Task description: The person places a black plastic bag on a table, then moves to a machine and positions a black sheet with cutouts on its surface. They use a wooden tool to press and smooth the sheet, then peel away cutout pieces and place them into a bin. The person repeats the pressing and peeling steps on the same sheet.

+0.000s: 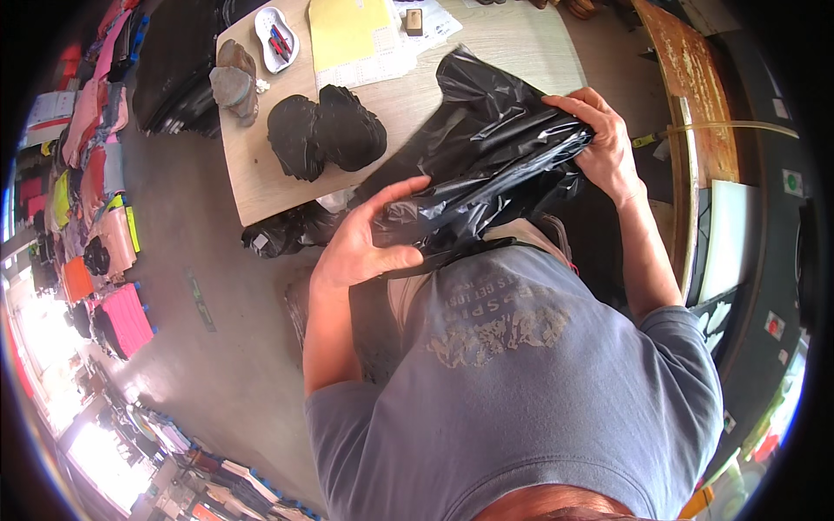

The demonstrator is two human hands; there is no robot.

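A crumpled black plastic bag (pixel 486 130) is spread between my hands at the table's near edge. My right hand (pixel 604 143) is closed on the bag's right side, its fingers bent over the plastic. Against the left part of the bag is my left hand (pixel 352 247), thumb and forefinger wide apart; its other fingers are partly hidden. On the table, left of the bag, stand two stacks of dark, rounded flat pieces, a left stack (pixel 295 135) and a right stack (pixel 352 130), side by side.
The wooden-topped table (pixel 248 165) also bears a white tray (pixel 276 39) with pens, a yellow sheet (pixel 347 30), papers, a small block (pixel 414 22) and brownish-grey lumpy objects (pixel 233 82). More black plastic (pixel 287 233) hangs below its edge. Colourful material stacks (pixel 104 226) line the left.
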